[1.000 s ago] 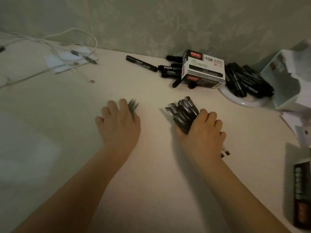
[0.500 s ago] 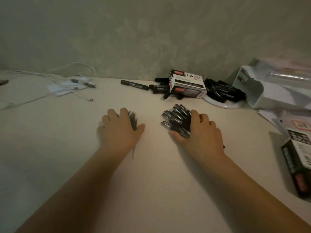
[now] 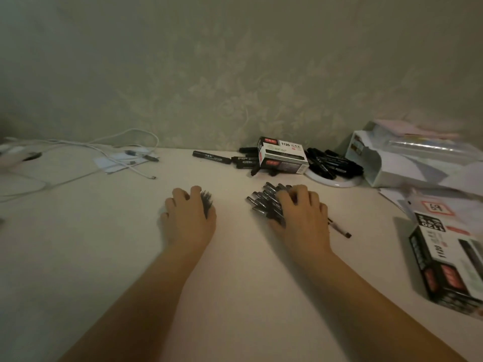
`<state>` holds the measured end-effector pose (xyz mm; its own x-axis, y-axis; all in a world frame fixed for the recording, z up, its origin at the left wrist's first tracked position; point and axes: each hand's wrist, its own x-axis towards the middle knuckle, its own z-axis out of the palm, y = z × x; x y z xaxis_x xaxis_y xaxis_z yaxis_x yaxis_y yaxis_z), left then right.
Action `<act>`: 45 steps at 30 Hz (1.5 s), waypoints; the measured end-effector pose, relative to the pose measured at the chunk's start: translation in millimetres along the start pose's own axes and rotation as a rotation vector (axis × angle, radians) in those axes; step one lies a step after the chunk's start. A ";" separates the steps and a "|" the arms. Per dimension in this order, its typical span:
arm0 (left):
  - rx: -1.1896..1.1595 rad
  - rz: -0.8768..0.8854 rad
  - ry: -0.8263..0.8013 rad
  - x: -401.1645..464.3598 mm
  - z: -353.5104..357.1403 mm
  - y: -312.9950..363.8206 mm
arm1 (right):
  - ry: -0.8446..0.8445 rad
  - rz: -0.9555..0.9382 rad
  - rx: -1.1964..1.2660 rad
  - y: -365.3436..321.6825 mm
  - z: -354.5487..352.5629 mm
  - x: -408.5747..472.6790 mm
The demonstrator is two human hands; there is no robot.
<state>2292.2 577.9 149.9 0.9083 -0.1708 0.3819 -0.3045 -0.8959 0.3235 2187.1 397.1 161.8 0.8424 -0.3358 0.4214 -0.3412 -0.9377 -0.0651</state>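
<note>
On the pale table, my right hand [image 3: 304, 218] lies palm down with its fingers curled over a bundle of black markers [image 3: 262, 202]; their ends fan out to the left of the hand. One thin marker [image 3: 339, 229] pokes out from under the hand's right side. My left hand [image 3: 188, 218] is also palm down, fingers curled over a small bunch of dark thin pieces [image 3: 207, 202], of which only the tips show beside the index finger. What those pieces are is hard to tell in the dim light.
At the wall stands a marker box [image 3: 283, 155] with loose black markers [image 3: 211, 157] beside it. A white plate [image 3: 337, 182] holds more markers. A white organiser [image 3: 407, 163] and another marker box [image 3: 449, 262] sit at the right, white cables [image 3: 104, 150] at the back left.
The view has tilted up, showing more wall. Both hands stay on their bundles, and their fingers have curled more tightly over them.
</note>
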 end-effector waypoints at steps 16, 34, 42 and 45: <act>-0.608 0.283 -0.062 -13.6 -5.8 33.8 | -0.003 0.069 0.781 -5.4 -2.8 2.9; -0.349 0.583 -0.266 -17.4 0.4 42.9 | -0.265 0.200 1.443 -10.8 9.6 4.1; -0.224 0.630 -0.189 -7.5 6.8 37.8 | -0.269 0.158 1.375 -7.0 18.2 9.7; -0.179 0.598 -0.155 0.5 5.6 36.5 | -0.222 0.178 1.363 -5.4 22.2 12.5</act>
<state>2283.1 542.9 157.0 0.5939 -0.6886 0.4160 -0.8020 -0.5477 0.2383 2208.7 396.0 147.4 0.9227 -0.3450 0.1720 0.1130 -0.1845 -0.9763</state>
